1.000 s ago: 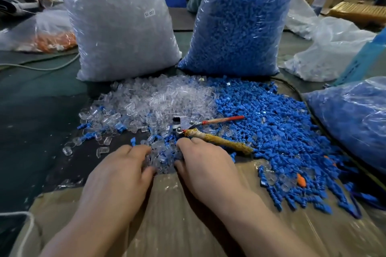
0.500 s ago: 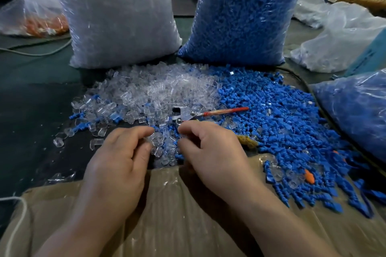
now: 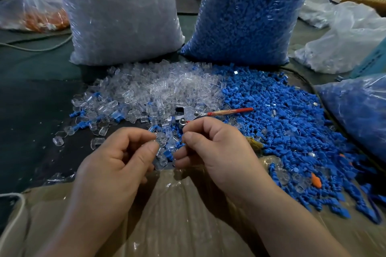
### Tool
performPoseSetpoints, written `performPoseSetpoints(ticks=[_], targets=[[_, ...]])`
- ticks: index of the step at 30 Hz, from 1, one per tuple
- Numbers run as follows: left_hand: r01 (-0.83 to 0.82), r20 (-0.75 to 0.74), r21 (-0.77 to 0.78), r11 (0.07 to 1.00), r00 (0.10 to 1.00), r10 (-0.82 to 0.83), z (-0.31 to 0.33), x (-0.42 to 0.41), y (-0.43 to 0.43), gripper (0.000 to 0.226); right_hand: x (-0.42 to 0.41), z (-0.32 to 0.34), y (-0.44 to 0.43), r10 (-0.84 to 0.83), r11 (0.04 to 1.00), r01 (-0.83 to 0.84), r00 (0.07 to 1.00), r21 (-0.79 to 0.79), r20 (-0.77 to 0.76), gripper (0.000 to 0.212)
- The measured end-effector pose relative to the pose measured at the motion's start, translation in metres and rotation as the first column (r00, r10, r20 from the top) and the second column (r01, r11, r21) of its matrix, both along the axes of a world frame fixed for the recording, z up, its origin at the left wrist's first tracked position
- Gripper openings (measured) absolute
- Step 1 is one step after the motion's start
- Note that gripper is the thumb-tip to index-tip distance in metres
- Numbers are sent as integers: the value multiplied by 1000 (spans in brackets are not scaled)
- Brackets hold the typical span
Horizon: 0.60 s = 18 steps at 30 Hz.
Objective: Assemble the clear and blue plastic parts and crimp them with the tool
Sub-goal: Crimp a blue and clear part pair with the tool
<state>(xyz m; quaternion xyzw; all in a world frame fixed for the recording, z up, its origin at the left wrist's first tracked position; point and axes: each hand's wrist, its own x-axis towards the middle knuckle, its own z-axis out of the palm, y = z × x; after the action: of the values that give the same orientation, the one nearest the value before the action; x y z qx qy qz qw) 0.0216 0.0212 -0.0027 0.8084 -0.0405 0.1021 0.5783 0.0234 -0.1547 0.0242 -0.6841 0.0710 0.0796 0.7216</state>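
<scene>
Nearest item: cardboard sheet (image 3: 188,215), film-covered, under both my forearms; I judge it serves as the work mat.

Left hand (image 3: 117,165): raised just above the mat edge, thumb and forefinger pinched on a clear part (image 3: 161,139), held up toward the other hand, presumably for mating.

Right hand (image 3: 217,152): fingers curled in facing the left, thumb and forefinger closed together. Whether a blue part sits between them I cannot tell; the fingers hide it.

Between and below the hands: a loose scatter of mixed clear and blue pieces (image 3: 167,152), within easy reach.

Crimping tool (image 3: 188,118): lying on the pile just beyond my right knuckles, unheld, metal head toward the clear side, red handle (image 3: 229,111) pointing right. Crimping not yet begun, by my reading.

Behind: clear parts heap (image 3: 158,87) on the left, blue parts heap (image 3: 282,115) on the right, sorted by side for one-hand picking.

Farthest: bulk bag of clear parts (image 3: 119,16) and bulk bag of blue parts (image 3: 246,12), upright, each behind its own heap as refill stock.
</scene>
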Motion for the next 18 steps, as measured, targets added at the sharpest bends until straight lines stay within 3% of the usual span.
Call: performPoseSetpoints(ticks=[2,3,5,11,15,18], targets=[[1,-5,-40,999,1000,-1,-2,0,2,33,2,-4,-6,18,917,43,989,-396,149,13],[1,-3,-53,999,1000,-2,-3,1,3,31,2,-5,-10,64,795,94,969,-599,238,9],[-6,-8,-105,994,1000,5,-7,4,6,28,1,-3,-12,182,594,160,928,-788,325,2],[-22,-50,-226,974,999,11,-9,11,16,36,-9,-4,4,411,463,33,877,-886,248,21],[-87,-66,-261,961,995,72,-1,19,36,33,-10,-3,6,420,348,55,883,-936,208,22],[-65,-78,-348,935,996,40,8,23,47,40,-9,-3,2,383,320,98,896,-942,223,22]])
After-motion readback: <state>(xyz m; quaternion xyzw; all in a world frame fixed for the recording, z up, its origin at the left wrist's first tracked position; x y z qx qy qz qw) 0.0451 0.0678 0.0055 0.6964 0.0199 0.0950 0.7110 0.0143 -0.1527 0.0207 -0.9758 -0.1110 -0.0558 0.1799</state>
